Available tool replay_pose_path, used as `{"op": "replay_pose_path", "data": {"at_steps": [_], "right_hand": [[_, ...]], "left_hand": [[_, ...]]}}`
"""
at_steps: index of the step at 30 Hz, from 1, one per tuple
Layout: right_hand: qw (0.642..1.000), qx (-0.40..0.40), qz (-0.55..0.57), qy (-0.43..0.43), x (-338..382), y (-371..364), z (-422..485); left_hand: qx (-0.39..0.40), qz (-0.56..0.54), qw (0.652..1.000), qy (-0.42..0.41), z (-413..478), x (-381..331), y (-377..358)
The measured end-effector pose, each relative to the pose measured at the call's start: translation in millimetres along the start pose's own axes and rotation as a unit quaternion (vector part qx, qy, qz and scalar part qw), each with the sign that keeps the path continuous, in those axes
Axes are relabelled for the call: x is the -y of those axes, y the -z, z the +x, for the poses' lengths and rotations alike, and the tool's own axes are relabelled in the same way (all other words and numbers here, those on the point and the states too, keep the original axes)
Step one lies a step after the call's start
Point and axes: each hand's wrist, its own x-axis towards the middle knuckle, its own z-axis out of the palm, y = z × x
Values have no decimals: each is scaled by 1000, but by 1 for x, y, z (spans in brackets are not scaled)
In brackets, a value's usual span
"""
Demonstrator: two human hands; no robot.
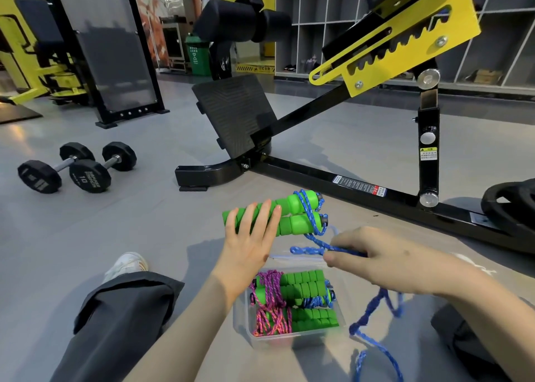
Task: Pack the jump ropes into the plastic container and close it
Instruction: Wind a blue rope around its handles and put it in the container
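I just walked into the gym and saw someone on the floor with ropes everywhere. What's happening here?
A person seated on the floor is partway through packing. The left hand holds two green handles together, and the right hand pinches the blue rope, which is already looped round the handles' ends. The plastic container sits open close by, with other bundled ropes inside.

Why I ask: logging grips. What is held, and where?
Left hand grips the green handles round their foam; right hand pinches the blue rope near them.
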Motion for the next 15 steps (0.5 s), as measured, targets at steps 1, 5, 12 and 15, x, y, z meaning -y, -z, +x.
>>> {"op": "replay_pose_path", "data": {"at_steps": [1, 5, 12, 15], "right_hand": [[1000, -19, -7, 22, 0, 2, 0], [994, -83, -4, 66, -5, 5, 1], [976, -201, 25, 81, -20, 16, 7], [970, -218, 93, 57, -31, 17, 11]], "left_hand": [[0, -7, 1000, 5, 1, 1, 0], [-16, -18, 1000, 9, 1, 2, -3], [-38, -51, 997, -54, 5, -4, 9], [-83, -76, 989, -100, 9, -13, 12]]}}
